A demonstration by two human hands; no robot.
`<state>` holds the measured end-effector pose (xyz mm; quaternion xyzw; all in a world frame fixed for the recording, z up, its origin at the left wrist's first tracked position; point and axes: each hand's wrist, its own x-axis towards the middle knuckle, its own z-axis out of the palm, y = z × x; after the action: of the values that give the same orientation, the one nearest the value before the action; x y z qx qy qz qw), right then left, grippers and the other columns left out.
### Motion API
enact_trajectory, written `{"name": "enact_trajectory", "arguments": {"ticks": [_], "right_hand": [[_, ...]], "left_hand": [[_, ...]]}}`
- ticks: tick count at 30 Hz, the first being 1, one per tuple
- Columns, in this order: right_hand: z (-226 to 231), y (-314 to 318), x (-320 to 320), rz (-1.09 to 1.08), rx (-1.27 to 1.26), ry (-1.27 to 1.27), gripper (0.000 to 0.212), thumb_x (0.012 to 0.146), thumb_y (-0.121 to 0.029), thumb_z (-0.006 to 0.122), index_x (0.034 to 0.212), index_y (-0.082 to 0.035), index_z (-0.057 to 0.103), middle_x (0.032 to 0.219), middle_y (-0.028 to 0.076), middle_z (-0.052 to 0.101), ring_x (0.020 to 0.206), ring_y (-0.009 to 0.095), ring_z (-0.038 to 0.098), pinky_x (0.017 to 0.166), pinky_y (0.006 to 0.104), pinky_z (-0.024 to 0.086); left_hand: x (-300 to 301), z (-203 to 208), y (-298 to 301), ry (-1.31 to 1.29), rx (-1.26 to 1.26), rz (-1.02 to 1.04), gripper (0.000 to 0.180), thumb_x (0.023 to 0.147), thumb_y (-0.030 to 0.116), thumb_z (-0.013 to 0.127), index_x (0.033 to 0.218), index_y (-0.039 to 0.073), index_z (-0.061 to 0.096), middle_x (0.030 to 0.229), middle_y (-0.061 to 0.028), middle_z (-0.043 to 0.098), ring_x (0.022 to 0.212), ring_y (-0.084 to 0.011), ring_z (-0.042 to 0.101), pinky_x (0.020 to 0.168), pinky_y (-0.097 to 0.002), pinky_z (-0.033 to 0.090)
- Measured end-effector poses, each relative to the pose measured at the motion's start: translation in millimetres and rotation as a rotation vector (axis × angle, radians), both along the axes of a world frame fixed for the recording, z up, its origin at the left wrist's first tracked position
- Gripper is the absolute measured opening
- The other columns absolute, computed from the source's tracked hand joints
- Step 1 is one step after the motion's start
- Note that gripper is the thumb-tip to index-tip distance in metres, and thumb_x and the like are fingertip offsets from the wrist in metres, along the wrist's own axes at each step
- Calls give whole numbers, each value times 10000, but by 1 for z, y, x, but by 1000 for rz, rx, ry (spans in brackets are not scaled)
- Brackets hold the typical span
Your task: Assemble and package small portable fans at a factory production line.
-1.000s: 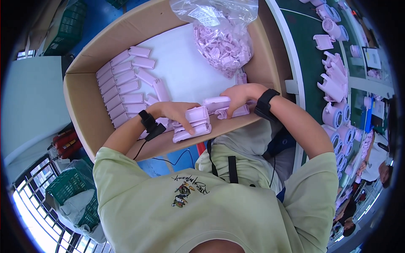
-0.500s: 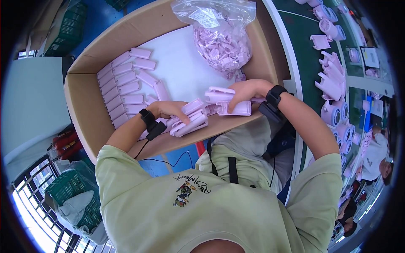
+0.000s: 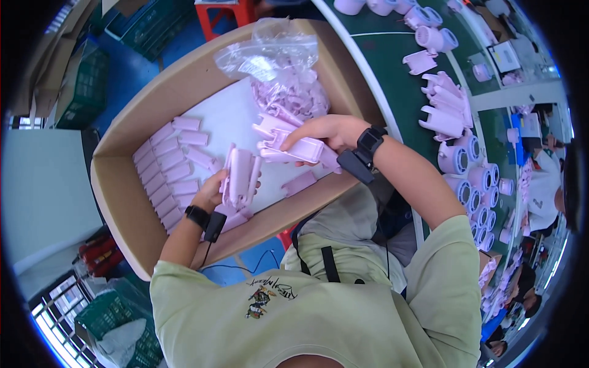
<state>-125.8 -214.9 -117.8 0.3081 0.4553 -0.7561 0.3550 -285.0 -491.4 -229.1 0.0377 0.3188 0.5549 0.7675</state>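
Observation:
My left hand point(image 3: 213, 189) is wrapped round a small bunch of pale pink plastic housings point(image 3: 241, 175), held upright above the near side of a cardboard box point(image 3: 116, 138). In my right hand point(image 3: 328, 130) is another cluster of pink plastic housings point(image 3: 300, 149), tilted in different directions, just in front of a clear bag point(image 3: 288, 92) full of small pink parts. Rows of pink housings point(image 3: 161, 168) lie on the white sheet at the box's left. One loose housing point(image 3: 299, 183) rests by the near wall, and more lie below my left hand.
Right of the box runs a green worktable point(image 3: 392, 92) with a white edge, bearing pink curved shells point(image 3: 443, 107) and round pink parts point(image 3: 472, 184). Green crates point(image 3: 113, 313) stand at the left. A red stool point(image 3: 224, 15) is beyond the box. People sit at far right.
Both hands have lifted their bunches of housings from the near side of the box. The right hand's bunch moved left toward the bag; the left hand's bunch turned upright. The whole view has shifted.

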Motion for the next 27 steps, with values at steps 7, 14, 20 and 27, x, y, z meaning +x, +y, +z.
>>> {"name": "enact_trajectory", "arguments": {"ticks": [7, 14, 20, 27], "right_hand": [[53, 9, 9, -180, -48, 170, 431, 789, -241, 744, 1124, -9, 603, 964, 111, 656, 764, 180, 669, 571, 278, 547], [140, 47, 56, -320, 53, 374, 420, 825, -244, 703, 1132, 14, 582, 937, 135, 662, 752, 191, 666, 619, 294, 552], [201, 108, 125, -485, 238, 437, 457, 795, -263, 736, 1117, 21, 580, 896, 114, 663, 702, 183, 661, 620, 288, 563], [225, 167, 213, -713, 534, 378, 539, 766, -208, 768, 1191, 18, 525, 1023, 112, 633, 771, 175, 662, 649, 293, 572]], "left_hand": [[14, 88, 21, 90, 67, 268, 833, 814, 464, 655, 1421, 21, 296, 1298, -237, 491, 1108, -375, 565, 933, -498, 489], [28, 162, 83, 110, 228, 214, 815, 827, 482, 632, 1418, 25, 308, 1305, -231, 491, 1099, -382, 569, 927, -507, 488], [58, 206, 187, 171, 190, 202, 555, 935, 329, 552, 1365, 14, 399, 1253, -178, 555, 1084, -305, 588, 953, -440, 475], [116, 243, 292, 428, 334, -46, 462, 869, 250, 675, 1232, 20, 506, 1067, -90, 631, 908, -182, 645, 796, -326, 540]]}}
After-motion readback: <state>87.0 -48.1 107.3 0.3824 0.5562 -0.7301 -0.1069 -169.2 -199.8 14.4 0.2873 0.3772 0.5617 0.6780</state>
